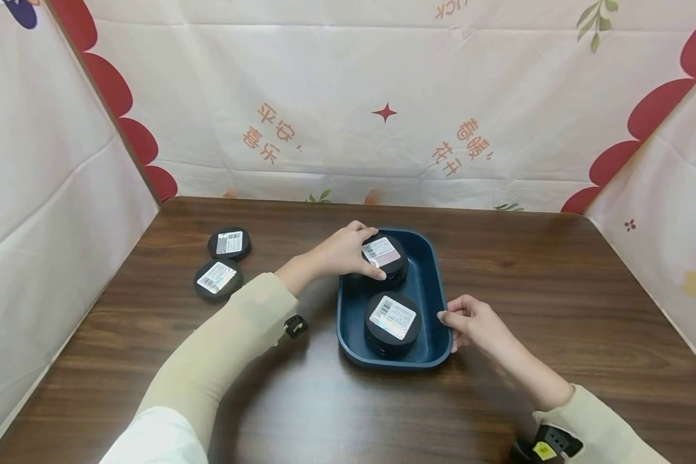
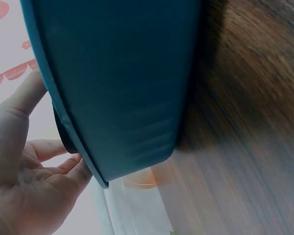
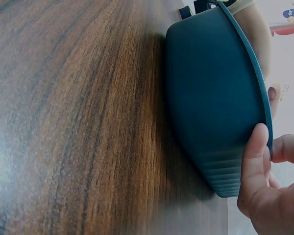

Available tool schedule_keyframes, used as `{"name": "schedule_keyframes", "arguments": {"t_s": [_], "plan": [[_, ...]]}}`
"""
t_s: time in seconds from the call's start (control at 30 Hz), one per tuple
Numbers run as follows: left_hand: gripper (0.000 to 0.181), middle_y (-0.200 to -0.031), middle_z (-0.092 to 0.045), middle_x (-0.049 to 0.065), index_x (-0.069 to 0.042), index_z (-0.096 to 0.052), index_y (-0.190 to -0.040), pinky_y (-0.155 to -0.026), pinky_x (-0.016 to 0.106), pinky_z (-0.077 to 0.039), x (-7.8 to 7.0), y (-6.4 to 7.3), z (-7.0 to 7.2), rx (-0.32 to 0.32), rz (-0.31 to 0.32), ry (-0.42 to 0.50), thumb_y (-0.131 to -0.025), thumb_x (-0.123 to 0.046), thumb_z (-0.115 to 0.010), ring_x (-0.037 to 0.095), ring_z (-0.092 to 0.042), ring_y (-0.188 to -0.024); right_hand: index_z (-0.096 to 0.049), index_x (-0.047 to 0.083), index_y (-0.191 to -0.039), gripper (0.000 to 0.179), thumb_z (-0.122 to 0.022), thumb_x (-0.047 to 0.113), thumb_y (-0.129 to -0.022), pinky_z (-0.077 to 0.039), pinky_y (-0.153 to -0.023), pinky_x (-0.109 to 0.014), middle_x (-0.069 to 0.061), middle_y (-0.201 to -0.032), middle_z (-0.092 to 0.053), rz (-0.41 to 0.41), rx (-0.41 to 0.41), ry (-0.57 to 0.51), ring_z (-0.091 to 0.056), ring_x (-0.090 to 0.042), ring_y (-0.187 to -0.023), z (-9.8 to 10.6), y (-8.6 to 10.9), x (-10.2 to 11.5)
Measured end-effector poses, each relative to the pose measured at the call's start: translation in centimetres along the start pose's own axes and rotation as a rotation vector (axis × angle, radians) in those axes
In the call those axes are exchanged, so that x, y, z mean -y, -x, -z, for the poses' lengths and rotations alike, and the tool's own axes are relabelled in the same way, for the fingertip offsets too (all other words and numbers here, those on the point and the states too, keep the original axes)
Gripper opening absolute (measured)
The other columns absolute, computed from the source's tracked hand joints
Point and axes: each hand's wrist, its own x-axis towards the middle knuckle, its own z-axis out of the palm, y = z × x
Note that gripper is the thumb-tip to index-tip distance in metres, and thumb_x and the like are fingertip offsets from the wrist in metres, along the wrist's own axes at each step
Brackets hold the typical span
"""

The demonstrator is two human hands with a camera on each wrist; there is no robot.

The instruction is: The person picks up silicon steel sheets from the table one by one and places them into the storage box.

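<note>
A dark blue rectangular tray [image 1: 426, 277] sits on the table with black round, flat containers in it, each topped by a white barcode label. My left hand [image 1: 345, 252] reaches over the tray's left rim and grips the far round container [image 1: 398, 256], thumb on the near side and fingers on the far side. Nearer in the tray is another labelled round container [image 1: 392, 323], apparently stacked on one beneath. My right hand [image 1: 477, 325] pinches the tray's right rim near its front corner. In the left wrist view, the tray wall [image 2: 117, 88] hides most of the gripped container.
Two more black round containers, one farther [image 1: 229, 243] and one nearer [image 1: 218, 280], lie side by side on the wooden table [image 1: 557, 309] left of the tray. White printed cloth [image 1: 336, 77] hangs behind the table and along both sides.
</note>
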Motion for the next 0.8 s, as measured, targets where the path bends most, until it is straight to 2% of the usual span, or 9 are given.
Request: {"name": "schedule_keyframes", "arguments": {"t_s": [0.27, 0.8], "plan": [[0.097, -0.139, -0.039, 0.015, -0.005, -0.036, -0.143, -0.095, 0.034, -0.042, 0.00, -0.33, -0.43, 0.047, 0.003, -0.043, -0.069, -0.052, -0.076, 0.022, -0.048, -0.110, -0.042, -0.009, -0.106, 0.028, -0.055, 0.012, -0.092, -0.052, -0.055, -0.032, -0.008, -0.070, -0.054, -0.008, 0.005, -0.009, -0.053, -0.015, -0.054, -0.07, -0.09, -0.12], [0.096, -0.140, -0.039, 0.014, -0.003, -0.033, -0.143, -0.098, 0.032, -0.041, -0.62, -0.65, -0.76, 0.058, -0.004, -0.053, -0.072, -0.052, -0.075, 0.020, -0.048, -0.112, -0.043, -0.008, -0.105, 0.028, -0.055, 0.013, -0.092, -0.053, -0.056, -0.031, -0.009, -0.073, -0.053, -0.008, -0.001, -0.002, -0.054, -0.016, -0.055, 0.08, -0.08, -0.01]]}}
